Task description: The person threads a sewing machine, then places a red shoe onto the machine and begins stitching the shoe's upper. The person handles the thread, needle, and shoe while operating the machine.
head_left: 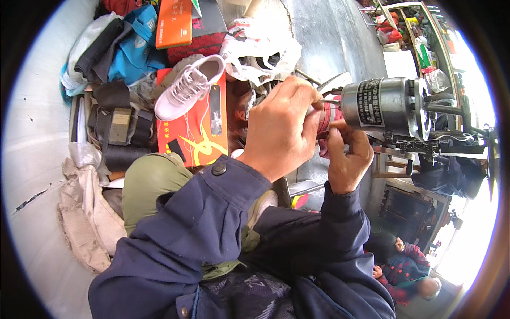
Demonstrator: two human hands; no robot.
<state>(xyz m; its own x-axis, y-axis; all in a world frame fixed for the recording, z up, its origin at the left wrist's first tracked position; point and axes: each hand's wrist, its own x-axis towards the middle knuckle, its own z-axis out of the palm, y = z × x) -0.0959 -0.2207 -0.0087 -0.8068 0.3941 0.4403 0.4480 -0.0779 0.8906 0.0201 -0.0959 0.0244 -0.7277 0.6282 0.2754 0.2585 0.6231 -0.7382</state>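
**Both hands at the end of a grey motor**

Working close together, the two hands meet at the near end of a grey cylindrical metal motor [383,106] with a dark label plate on its side.

Head view: the left hand [281,125] comes in from a dark blue jacket sleeve [212,212] with a round button at the cuff. Its grip is pressed together around a small reddish striped object [330,118], which lies mostly hidden between the two hands, so its kind cannot be told. The right hand [348,157] sits just below and to the right of that grip, thumb and fingers curled shut against the same reddish object. The motor stands directly right of both grips, touching or nearly touching them; a thin metal tip [329,101] pokes out between the left fingers and the motor's end.

Well to the left of the left hand, a white lace-up sneaker [188,87] rests on an orange cardboard shoebox [199,133]. Above the left hand lies a crumpled white plastic bag [260,53]. Below the right hand, at the lower edge, another person in red patterned clothing [406,271] sits.
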